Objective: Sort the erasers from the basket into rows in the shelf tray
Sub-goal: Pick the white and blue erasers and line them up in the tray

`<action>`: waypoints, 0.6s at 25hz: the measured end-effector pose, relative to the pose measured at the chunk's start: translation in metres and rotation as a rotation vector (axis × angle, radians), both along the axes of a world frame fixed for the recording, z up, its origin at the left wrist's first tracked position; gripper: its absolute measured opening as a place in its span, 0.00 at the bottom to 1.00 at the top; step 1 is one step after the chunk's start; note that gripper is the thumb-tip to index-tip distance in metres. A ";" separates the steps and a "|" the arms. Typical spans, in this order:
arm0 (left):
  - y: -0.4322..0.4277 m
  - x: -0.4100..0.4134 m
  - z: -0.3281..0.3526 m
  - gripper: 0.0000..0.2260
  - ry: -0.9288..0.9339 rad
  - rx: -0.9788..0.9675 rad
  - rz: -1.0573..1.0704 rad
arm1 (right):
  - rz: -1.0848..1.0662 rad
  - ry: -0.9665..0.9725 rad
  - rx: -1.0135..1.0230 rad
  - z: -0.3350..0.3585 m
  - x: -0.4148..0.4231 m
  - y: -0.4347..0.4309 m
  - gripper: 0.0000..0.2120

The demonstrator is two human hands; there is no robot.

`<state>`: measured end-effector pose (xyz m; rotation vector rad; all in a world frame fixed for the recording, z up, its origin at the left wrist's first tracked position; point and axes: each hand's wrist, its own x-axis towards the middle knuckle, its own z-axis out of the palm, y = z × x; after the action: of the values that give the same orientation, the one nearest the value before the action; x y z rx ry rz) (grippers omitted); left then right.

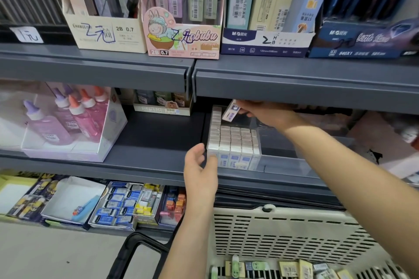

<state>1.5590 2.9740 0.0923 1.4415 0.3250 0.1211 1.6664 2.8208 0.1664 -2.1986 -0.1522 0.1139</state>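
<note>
The cream slotted basket [294, 233] sits below the grey shelf [294, 79], with loose erasers [290, 268] in its bottom. On the lower shelf, my clear tray [283, 161] holds white, blue-labelled packed erasers [233, 140] in upright rows at its left. My left hand [200, 170], fingers relaxed, touches the tray's front corner. My right hand [265, 113] pinches one tilted eraser [231, 111] above the back rows.
</note>
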 end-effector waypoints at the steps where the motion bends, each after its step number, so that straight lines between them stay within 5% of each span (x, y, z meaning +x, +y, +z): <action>1: -0.001 0.001 -0.002 0.12 0.019 0.000 -0.041 | -0.039 -0.043 -0.062 -0.005 0.008 -0.001 0.14; 4: -0.003 0.001 -0.004 0.13 0.020 0.017 -0.060 | -0.013 -0.075 -0.273 -0.022 0.021 0.009 0.06; 6: -0.002 0.002 -0.004 0.13 0.012 0.015 -0.062 | 0.030 -0.021 -0.233 -0.031 0.022 0.014 0.02; 11: -0.003 0.005 -0.009 0.14 0.005 0.047 -0.061 | 0.166 -0.080 -0.429 -0.046 0.027 0.018 0.12; 15: -0.005 0.004 -0.012 0.15 -0.014 0.133 -0.067 | 0.196 -0.045 -0.403 -0.040 0.020 0.017 0.15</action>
<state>1.5633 2.9692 0.0804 1.5811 0.2611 0.0997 1.6860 2.8377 0.1259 -2.5841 -0.4001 0.2204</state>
